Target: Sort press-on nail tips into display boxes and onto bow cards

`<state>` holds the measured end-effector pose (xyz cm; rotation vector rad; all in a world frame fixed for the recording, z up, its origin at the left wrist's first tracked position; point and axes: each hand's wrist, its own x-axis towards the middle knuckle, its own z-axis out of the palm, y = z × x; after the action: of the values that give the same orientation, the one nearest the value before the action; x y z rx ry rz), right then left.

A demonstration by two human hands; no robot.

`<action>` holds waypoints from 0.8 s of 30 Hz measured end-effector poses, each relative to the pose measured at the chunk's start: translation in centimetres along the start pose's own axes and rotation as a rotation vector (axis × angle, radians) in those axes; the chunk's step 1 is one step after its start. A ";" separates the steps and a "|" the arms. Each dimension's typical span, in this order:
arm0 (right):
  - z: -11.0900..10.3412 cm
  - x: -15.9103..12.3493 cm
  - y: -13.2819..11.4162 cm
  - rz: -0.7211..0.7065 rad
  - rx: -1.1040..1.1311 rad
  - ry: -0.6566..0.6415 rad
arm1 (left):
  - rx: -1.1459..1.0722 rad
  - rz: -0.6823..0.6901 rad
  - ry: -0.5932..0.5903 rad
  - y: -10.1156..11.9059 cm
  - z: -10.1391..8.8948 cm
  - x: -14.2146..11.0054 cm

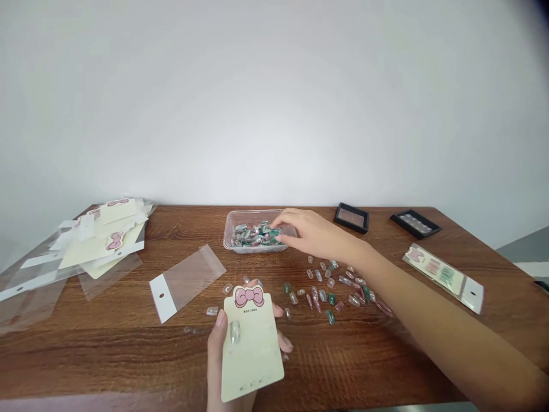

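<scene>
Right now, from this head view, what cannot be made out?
Head view:
Press-on nails in the plastic tub: some hidden by the right hand.
Small print on the bow backing card: too small.
The left hand's palm: hidden by that card.
Contents of the far black case: too small.

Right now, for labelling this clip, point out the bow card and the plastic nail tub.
Bow card (253,363), head view, on its lower blank face.
Plastic nail tub (227,232), head view, on its left rim.
</scene>
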<state>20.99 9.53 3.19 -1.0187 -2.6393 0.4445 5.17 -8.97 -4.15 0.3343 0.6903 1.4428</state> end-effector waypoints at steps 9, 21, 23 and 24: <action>4.0 8.2 -1.6 -0.117 -0.088 -0.200 | -0.025 -0.014 -0.105 -0.6 -1.3 0.7; 5.6 9.8 -1.5 -0.153 -0.191 -0.272 | -0.063 -0.049 -0.141 -0.8 -1.7 1.0; 5.7 9.8 -1.6 -0.152 -0.202 -0.269 | -0.063 -0.051 -0.141 -0.8 -1.7 1.0; 5.7 9.8 -1.6 -0.154 -0.206 -0.267 | -0.064 -0.052 -0.142 -0.8 -1.7 1.0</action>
<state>11.00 14.04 -0.02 -0.8538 -3.0282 0.2955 4.74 -8.38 -6.16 0.3625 0.5332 1.3747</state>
